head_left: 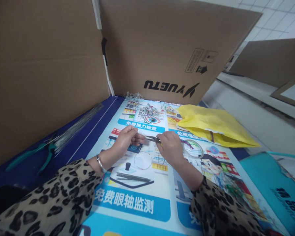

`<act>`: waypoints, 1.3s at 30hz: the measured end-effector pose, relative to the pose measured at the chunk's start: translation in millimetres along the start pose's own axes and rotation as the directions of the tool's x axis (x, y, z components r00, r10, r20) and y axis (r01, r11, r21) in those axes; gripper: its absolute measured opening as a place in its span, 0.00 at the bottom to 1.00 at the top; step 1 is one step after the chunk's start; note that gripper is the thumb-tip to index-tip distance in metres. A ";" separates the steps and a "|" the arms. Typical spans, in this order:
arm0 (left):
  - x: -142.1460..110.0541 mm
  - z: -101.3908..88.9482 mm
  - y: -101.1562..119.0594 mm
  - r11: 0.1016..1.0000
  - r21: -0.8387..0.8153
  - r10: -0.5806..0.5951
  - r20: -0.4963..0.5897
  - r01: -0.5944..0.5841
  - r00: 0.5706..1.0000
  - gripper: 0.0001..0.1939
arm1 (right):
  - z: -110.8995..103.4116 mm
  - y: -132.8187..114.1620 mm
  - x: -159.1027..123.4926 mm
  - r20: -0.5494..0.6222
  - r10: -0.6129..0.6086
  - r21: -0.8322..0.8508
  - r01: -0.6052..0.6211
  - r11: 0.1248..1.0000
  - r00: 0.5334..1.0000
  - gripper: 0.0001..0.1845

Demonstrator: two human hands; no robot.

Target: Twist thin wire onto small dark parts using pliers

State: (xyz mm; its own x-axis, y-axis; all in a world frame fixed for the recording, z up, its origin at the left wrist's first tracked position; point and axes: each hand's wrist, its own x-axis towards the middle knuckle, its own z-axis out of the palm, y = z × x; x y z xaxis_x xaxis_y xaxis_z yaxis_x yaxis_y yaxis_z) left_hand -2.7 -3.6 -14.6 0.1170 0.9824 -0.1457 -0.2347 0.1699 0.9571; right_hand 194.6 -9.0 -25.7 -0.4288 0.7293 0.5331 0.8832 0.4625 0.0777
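My right hand [171, 149] is closed around the handles of small pliers [151, 138], whose jaws point left. Facing it, my left hand [127, 139] is pinched at the tip of these jaws, on something thin like a wire that is too fine to make out clearly. Just right of my right hand lies a clear round dish [199, 151] with coloured strands by it. Below the hands, on the printed sheet [159, 193], is a pale round disc shape [143, 160], either printed or a loose piece; I cannot tell which.
Tangled wire pieces [149, 111] lie at the back. A yellow bag [211, 123] rests at back right, a teal box [272, 183] at right. On the left are teal-handled pliers [49, 157] and a bundle of thin wires [76, 127]. Cardboard walls [162, 39] stand behind and left.
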 end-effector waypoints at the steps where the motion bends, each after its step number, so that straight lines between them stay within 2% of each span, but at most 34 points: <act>1: -0.9 0.9 -0.1 1.000 -0.006 -0.006 -0.006 0.006 1.000 0.11 | -2.0 -1.4 -0.1 -0.028 -0.034 -0.039 0.033 0.999 0.999 0.08; 6: -6.3 6.0 -0.5 0.999 -0.014 -0.031 -0.015 0.031 0.999 0.11 | -8.6 -8.9 -1.2 -0.104 -0.211 -0.215 0.185 0.959 0.972 0.10; 13: -12.7 10.8 -1.2 0.997 -0.030 -0.078 0.002 0.078 0.997 0.10 | -13.6 -10.0 -0.7 -0.151 -0.348 -0.324 0.286 0.902 0.925 0.11; 29: -14.8 16.1 -2.5 0.991 -0.061 -0.121 0.023 0.122 0.992 0.12 | -14.4 -12.2 1.4 -0.133 -0.315 -0.215 0.283 0.935 0.940 0.11; 39: -13.5 15.6 -3.6 0.990 -0.057 -0.124 0.038 0.126 0.992 0.12 | -13.1 -12.3 2.3 -0.120 -0.308 -0.229 0.276 0.933 0.944 0.10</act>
State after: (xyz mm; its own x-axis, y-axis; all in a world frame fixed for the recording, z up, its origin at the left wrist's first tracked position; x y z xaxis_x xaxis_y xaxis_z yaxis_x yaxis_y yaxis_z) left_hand 11.6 -18.7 -12.2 0.1818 0.9501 -0.2535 -0.2728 0.2964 0.9153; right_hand 185.3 -19.6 -14.3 -0.6542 0.4849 0.5804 0.7496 0.5174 0.4127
